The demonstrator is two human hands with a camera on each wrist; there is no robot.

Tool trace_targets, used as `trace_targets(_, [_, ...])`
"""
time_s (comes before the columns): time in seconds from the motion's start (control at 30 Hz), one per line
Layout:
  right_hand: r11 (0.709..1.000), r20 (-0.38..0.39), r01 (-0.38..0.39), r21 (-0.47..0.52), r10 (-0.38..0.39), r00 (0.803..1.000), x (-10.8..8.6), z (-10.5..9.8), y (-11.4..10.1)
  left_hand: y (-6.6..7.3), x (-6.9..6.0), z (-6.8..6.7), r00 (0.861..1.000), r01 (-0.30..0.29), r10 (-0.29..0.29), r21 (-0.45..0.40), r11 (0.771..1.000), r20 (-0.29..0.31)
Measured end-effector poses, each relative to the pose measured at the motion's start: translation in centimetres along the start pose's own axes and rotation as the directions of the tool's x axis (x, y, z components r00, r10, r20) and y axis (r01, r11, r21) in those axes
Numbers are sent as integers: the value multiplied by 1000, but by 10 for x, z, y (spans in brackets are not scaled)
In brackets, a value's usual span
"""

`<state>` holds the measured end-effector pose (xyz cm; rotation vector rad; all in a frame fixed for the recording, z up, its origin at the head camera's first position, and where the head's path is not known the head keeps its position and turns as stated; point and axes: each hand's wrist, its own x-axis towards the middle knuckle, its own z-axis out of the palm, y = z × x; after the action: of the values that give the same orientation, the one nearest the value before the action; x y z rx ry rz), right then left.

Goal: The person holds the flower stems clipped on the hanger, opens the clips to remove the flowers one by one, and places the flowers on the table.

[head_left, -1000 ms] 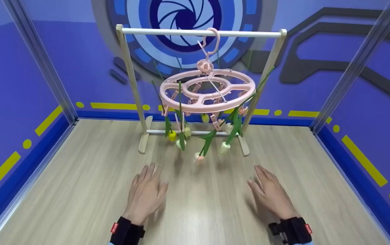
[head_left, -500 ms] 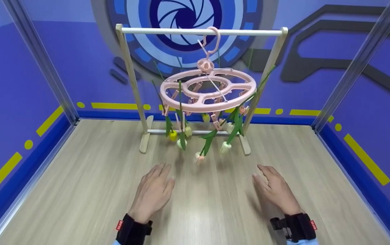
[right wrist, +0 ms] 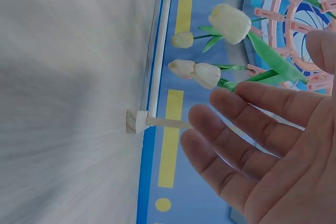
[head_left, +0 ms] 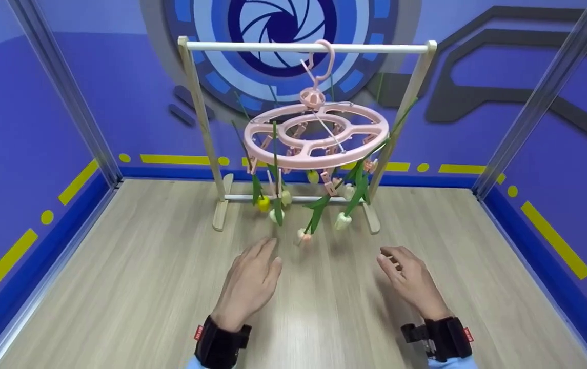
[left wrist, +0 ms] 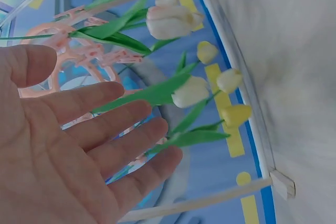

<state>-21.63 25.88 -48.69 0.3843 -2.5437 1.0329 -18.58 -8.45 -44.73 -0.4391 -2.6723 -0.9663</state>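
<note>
"So, where are our tulips (head_left: 343, 221)?"

"Head-down on the hanger (head_left: 305, 155), near the surface's (head_left: 144, 266) back edge; left hand (head_left: 249, 288) and right hand (head_left: 413, 284) loosely spread, empty."

"Likely light, bendy: we'd hold stems (head_left: 275, 138)."

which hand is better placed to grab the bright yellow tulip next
Probably the left hand: in the head view it is nearer the bright yellow tulip, open and holding nothing. The right hand is also empty, but sits farther off, to the right.
</note>
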Motion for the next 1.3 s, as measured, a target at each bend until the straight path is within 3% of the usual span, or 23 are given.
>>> trace_targets(0.23, [999, -59, 36, 10, -36, 998, -2, -1, -6, 12, 4, 4, 999, -47, 46, -65, 997, -29])
trace_targets(0.53, [996, -76, 61, 70, -56, 996, 0, 7, -15, 19, 13, 5, 997, -71, 67, -111, 991, -42])
trace_targets(0.8, [977, -103, 110, 183, -92, 990, 4, 7, -25, 31, 23, 6, 986, -131, 112, -156, 979, -127])
trace_targets(1.07, [957, -62, 81, 278, -66, 996, 15, 19, -37, 40, 32, 11, 982, -134, 104, -200, 970, -155])
trace_targets(1.3, [942, -62, 119, 313, -105, 993, 34, 27, -46, 46, 43, 15, 975, -157, 113, -232, 960, -193])
